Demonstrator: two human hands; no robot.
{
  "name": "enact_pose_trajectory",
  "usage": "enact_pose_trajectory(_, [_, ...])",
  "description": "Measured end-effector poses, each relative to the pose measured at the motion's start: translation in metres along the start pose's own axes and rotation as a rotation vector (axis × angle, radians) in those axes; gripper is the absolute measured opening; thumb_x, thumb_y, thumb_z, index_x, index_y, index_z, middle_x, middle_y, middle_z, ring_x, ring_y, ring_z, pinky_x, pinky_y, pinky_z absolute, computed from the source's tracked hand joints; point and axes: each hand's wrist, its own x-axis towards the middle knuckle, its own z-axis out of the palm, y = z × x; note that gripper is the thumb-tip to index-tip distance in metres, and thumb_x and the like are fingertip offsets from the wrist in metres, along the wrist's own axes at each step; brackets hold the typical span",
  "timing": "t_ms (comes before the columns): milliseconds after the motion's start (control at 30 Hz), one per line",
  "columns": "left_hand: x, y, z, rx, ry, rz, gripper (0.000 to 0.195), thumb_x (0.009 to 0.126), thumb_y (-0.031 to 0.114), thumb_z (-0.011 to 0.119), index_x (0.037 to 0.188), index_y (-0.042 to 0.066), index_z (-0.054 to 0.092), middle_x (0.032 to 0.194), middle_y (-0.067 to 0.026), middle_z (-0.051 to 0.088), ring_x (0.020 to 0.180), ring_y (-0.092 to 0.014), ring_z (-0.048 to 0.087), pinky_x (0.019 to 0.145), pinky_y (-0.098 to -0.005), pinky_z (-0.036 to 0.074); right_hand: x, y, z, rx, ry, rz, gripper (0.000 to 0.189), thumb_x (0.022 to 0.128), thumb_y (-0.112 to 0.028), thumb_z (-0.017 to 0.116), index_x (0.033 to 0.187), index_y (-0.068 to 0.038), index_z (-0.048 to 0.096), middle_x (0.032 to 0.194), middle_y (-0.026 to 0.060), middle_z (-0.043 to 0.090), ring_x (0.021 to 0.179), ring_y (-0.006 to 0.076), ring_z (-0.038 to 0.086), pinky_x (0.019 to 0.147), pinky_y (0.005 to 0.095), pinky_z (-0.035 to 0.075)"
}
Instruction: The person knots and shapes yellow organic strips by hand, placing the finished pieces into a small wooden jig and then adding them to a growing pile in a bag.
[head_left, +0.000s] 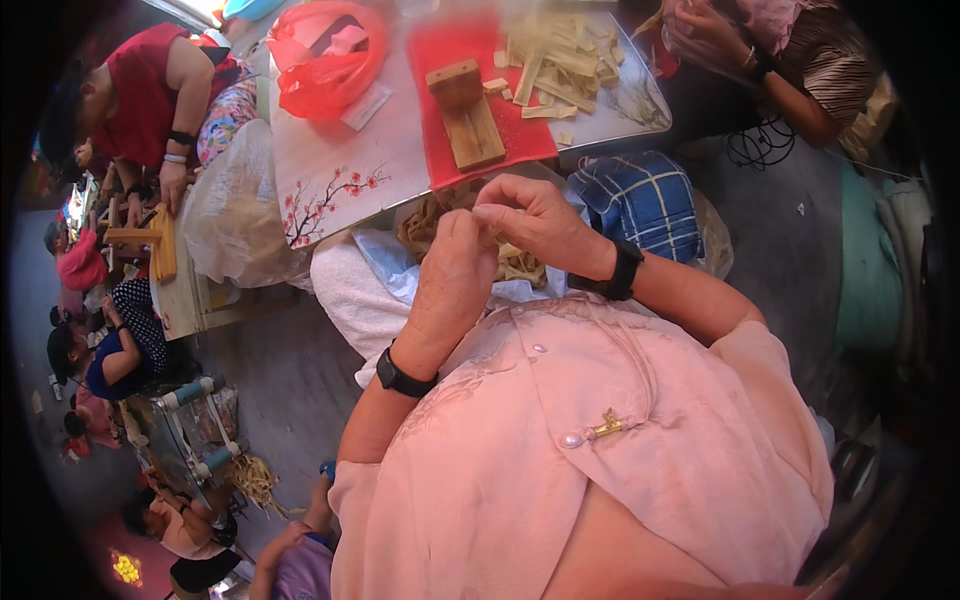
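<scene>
My left hand (459, 266) and my right hand (544, 225) meet at the fingertips over my lap, near the table's front edge. Their thumbs and fingers are pinched together. Anything held between them is too small or hidden to make out. Below them, partly covered by my hands, tan ribbon-like strips (521, 268) lie on a pale blue plastic sheet (390, 262). Just beyond, a wooden tool (472, 124) with an upright block on a grooved base stands on a red cloth (536, 139). Pale flat strips (562, 64) are heaped at its right.
The table (337, 161) also bears a red plastic bag (326, 60) and a small clear packet (367, 103). A blue plaid cloth bundle (637, 206) sits by my right forearm. A filled clear bag (240, 210) stands left. Co-workers (161, 97) sit at left and far right.
</scene>
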Motion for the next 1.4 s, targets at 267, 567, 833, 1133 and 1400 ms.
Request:
enact_pose_trajectory(267, [0.0,-0.005,0.001,0.205,-0.071,0.0,0.022,0.086,0.002,0.052,0.108,0.002,0.048,0.091,-0.0193,0.053,0.085,-0.039,0.056,0.068,-0.0443,0.046,-0.004,-0.007,-0.018,-0.09,-0.077,0.209,0.016,0.091,-0.016,0.059,0.084,-0.002,0.056,0.068,-0.0016,0.055,0.057,0.0038,0.048,0.047,0.0203,0.037])
enact_pose_trajectory(567, [0.025,-0.047,-0.007,0.439,0.047,0.302,0.014,0.082,0.008,0.058,0.095,0.007,0.052,0.073,-0.0119,0.056,0.067,-0.033,0.058,0.059,-0.0405,0.046,-0.007,-0.003,-0.006,-0.379,-0.117,-0.036,0.025,0.091,-0.019,0.056,0.076,0.001,0.057,0.061,0.0019,0.051,0.058,0.0081,0.045,0.051,0.0281,0.037])
enact_pose_trajectory(833, [0.061,-0.042,-0.029,-0.901,-0.181,-0.256,0.02,0.096,0.017,0.052,0.113,0.007,0.052,0.072,0.0046,0.049,0.054,-0.002,0.045,0.05,-0.018,0.04,0.042,-0.022,-0.052,-0.437,-0.001,-0.031,0.03,0.088,-0.025,0.065,0.072,0.0,0.064,0.058,-0.0036,0.052,0.054,0.0035,0.045,0.047,0.0225,0.036])
enact_pose_trajectory(1133, [0.104,-0.056,-0.031,-0.49,-0.037,-0.231,0.023,0.093,0.022,0.055,0.098,0.0,0.061,0.081,0.0007,0.06,0.075,-0.007,0.051,0.067,-0.0238,0.043,0.072,-0.011,-0.061,-0.484,0.091,-0.139,0.03,0.086,-0.025,0.063,0.073,0.002,0.063,0.056,-0.0008,0.05,0.052,0.0052,0.043,0.047,0.0247,0.035])
enact_pose_trajectory(1400, [0.118,-0.072,-0.024,-0.274,0.051,-0.158,0.023,0.092,0.026,0.054,0.094,0.005,0.062,0.065,0.0044,0.051,0.055,-0.004,0.046,0.05,-0.0213,0.038,0.089,-0.011,-0.057,-0.541,0.149,-0.162,0.028,0.086,-0.023,0.058,0.075,0.003,0.061,0.063,0.0112,0.058,0.059,0.0195,0.055,0.055,0.0335,0.042])
